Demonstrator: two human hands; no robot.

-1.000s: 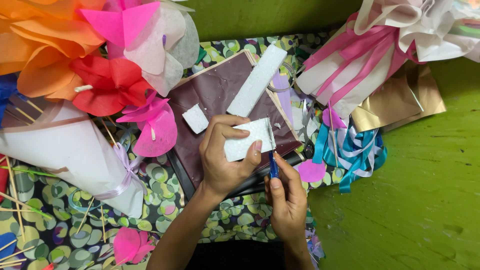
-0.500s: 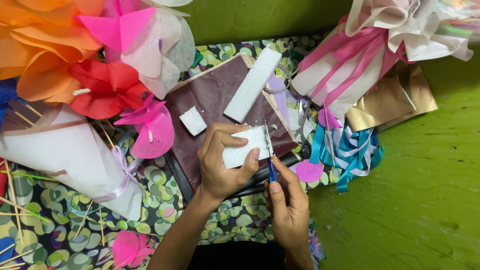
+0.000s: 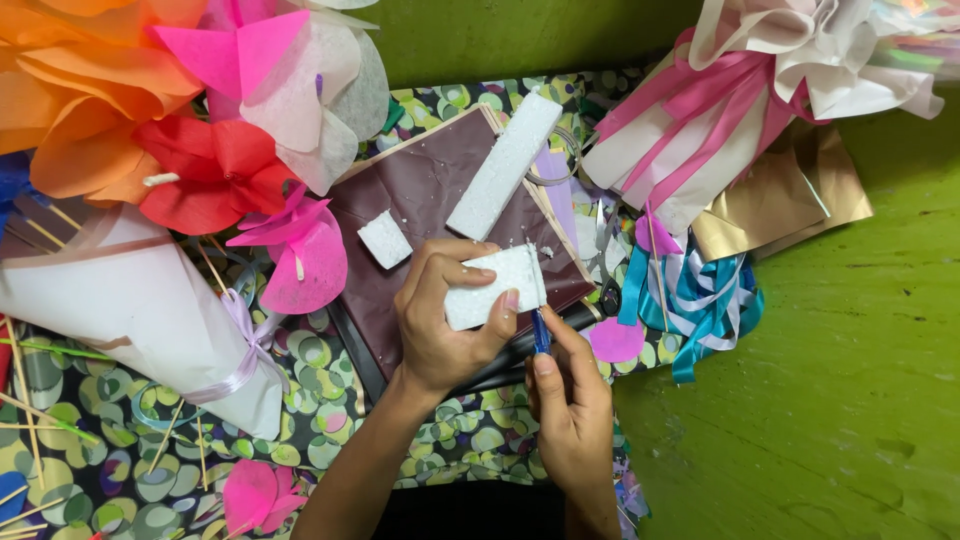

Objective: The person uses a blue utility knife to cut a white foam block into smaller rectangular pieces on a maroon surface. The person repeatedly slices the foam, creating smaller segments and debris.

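My left hand (image 3: 440, 315) grips a white foam block (image 3: 497, 286) over a dark purple sheet (image 3: 430, 190). My right hand (image 3: 570, 400) holds a thin blue-handled cutter (image 3: 541, 330) upright against the block's right end. A small foam cube (image 3: 384, 239) and a long foam bar (image 3: 505, 165) lie on the purple sheet just beyond my hands.
A paper-flower bouquet in a white cone (image 3: 130, 300) lies at left, another wrapped bouquet with pink ribbon (image 3: 700, 130) at right. Scissors (image 3: 605, 260), blue ribbons (image 3: 700, 300), gold paper (image 3: 790, 200) and wooden skewers (image 3: 30, 400) sit on the patterned cloth (image 3: 450, 440). Green floor (image 3: 830, 400) at right.
The foam block has shifted slightly lower under my left hand, and the cutter has stayed at its right end. Both hands hold nearly the same pose.
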